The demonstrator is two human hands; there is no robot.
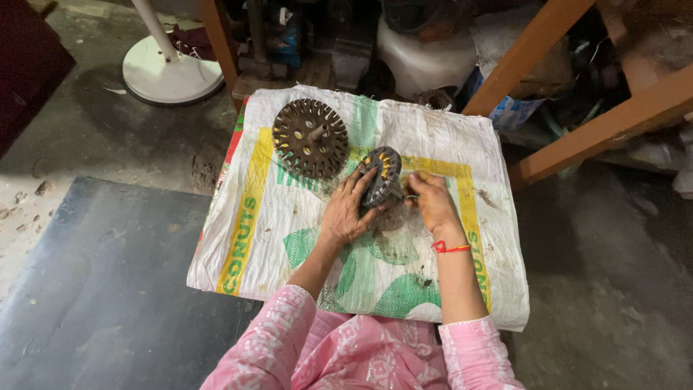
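My left hand [345, 211] grips a dark round slotted metal core [381, 175] with yellow slot liners, holding it on edge above a white woven sack [289, 238]. My right hand [432, 201] is closed beside the core's right side, fingertips at its rim, apparently pinching something thin; what it is cannot be made out. A red thread is tied around the right wrist. A second, larger dark slotted disc with a centre shaft [310, 137] lies flat on the sack, up and left of my hands.
The sack lies on a grey concrete floor. A dark mat [108, 289] lies to the left. A white round fan base [170, 71] stands at the top left. Wooden frame legs [577, 137] and cluttered parts fill the top right.
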